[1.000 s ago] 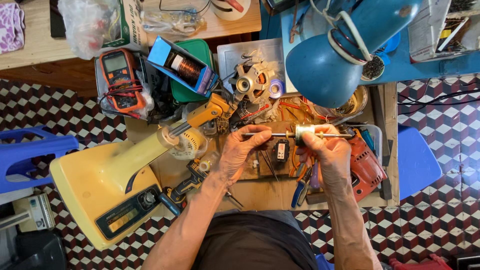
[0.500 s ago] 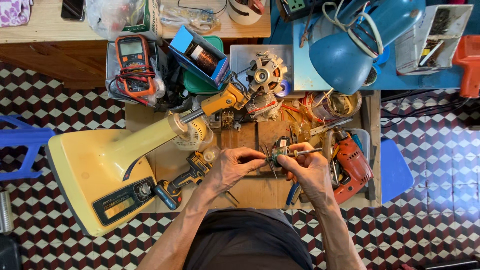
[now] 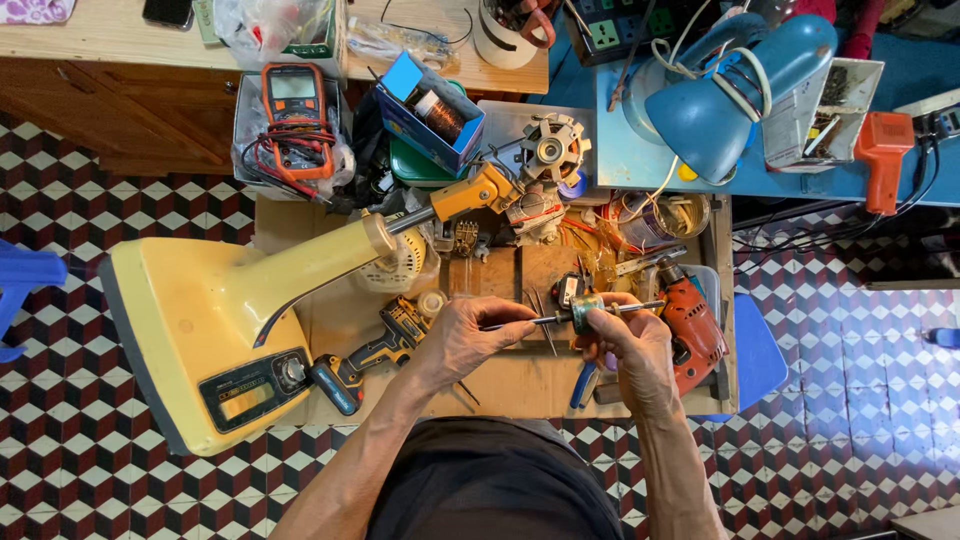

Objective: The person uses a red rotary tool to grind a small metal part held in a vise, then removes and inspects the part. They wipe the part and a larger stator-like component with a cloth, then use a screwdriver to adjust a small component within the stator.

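Overhead view of a cluttered wooden workbench, taken here as the landmark. Over its front middle both hands work on a small cylindrical rotor with a thin steel shaft, held level above the bench top. The left hand has its fingers closed in a pinch on the shaft's left end; the right hand has its fingers curled around the rotor body, the thumb on top, with the shaft's right end projecting past it. Just right of the right hand, at the bench's right edge, lies a red electric drill. On the bench's left front lies a black-and-yellow cordless driver; beyond it, overhanging the bench's left edge, rests a large cream-yellow plastic fan base with a control panel. At the back of the bench stand an exposed fan motor with copper windings and an open blue cardboard box; to the back left is an orange multimeter with red and black leads, to the back right a blue desk lamp. The step in hand appears to be inspecting or seating the rotor on its shaft; the next move would call for a steady two-handed grip with the shaft kept straight.
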The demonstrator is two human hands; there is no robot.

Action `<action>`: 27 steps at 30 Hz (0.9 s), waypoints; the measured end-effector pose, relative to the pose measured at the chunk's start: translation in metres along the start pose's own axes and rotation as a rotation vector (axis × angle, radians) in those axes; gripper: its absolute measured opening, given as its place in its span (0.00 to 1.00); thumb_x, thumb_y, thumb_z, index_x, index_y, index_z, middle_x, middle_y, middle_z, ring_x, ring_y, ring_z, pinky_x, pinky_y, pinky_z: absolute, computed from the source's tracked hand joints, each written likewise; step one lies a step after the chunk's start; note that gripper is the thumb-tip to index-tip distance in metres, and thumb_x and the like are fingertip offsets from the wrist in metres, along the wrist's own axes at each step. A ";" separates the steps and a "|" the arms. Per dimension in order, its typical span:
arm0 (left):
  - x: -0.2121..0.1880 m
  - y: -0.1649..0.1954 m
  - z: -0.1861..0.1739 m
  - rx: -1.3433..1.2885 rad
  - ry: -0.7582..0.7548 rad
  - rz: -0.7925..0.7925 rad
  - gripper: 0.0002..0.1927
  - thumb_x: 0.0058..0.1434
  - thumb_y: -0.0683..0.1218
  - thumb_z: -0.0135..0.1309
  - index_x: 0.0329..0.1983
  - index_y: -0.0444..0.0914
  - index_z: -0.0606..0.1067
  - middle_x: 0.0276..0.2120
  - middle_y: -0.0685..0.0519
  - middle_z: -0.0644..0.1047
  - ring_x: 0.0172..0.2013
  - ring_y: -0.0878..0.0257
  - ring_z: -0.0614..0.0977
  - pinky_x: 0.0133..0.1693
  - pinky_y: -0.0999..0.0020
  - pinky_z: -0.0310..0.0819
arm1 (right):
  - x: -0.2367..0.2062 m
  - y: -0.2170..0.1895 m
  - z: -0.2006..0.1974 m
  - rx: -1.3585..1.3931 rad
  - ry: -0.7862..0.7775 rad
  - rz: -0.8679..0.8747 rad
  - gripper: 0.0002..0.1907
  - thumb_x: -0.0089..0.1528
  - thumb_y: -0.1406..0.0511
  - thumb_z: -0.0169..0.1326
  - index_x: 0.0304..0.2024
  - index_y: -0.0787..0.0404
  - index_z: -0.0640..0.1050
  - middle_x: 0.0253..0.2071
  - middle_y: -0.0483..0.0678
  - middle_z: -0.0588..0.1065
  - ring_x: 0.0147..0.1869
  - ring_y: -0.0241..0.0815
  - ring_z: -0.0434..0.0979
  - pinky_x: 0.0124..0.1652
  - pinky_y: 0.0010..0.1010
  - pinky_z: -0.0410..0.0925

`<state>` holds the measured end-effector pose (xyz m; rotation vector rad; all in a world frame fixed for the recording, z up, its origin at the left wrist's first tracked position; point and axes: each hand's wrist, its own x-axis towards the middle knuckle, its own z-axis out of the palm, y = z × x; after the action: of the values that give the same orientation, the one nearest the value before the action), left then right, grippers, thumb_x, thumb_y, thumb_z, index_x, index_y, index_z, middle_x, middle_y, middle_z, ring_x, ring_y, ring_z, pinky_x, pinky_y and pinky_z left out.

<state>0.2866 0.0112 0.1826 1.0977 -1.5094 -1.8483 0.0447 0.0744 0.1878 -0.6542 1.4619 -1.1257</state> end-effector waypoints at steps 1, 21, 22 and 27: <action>-0.003 0.001 -0.001 -0.006 -0.001 0.000 0.12 0.61 0.47 0.61 0.46 0.38 0.84 0.33 0.58 0.85 0.35 0.74 0.83 0.38 0.76 0.79 | -0.003 0.002 0.002 0.039 -0.001 -0.010 0.21 0.59 0.61 0.63 0.49 0.68 0.75 0.28 0.53 0.79 0.25 0.35 0.76 0.25 0.22 0.67; -0.001 -0.014 0.086 0.052 0.190 0.109 0.11 0.62 0.49 0.63 0.45 0.41 0.85 0.36 0.55 0.84 0.37 0.68 0.83 0.38 0.74 0.77 | -0.007 0.011 -0.062 0.026 -0.090 -0.048 0.20 0.62 0.59 0.60 0.47 0.69 0.75 0.32 0.52 0.79 0.28 0.37 0.76 0.27 0.26 0.69; -0.002 -0.017 0.095 0.070 0.241 0.088 0.11 0.61 0.49 0.63 0.44 0.40 0.85 0.35 0.54 0.84 0.36 0.67 0.83 0.37 0.74 0.77 | -0.006 0.011 -0.068 0.008 -0.106 -0.035 0.20 0.61 0.60 0.61 0.48 0.69 0.74 0.32 0.53 0.78 0.28 0.37 0.76 0.28 0.27 0.69; 0.004 -0.024 0.131 -0.006 0.324 0.077 0.10 0.61 0.47 0.63 0.42 0.37 0.83 0.36 0.54 0.83 0.37 0.69 0.86 0.39 0.75 0.82 | 0.001 0.020 -0.100 0.110 -0.173 -0.001 0.23 0.60 0.63 0.60 0.54 0.69 0.72 0.34 0.53 0.79 0.31 0.40 0.79 0.30 0.28 0.70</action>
<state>0.1774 0.0859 0.1661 1.2485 -1.3359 -1.5351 -0.0470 0.1098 0.1618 -0.6587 1.2444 -1.1138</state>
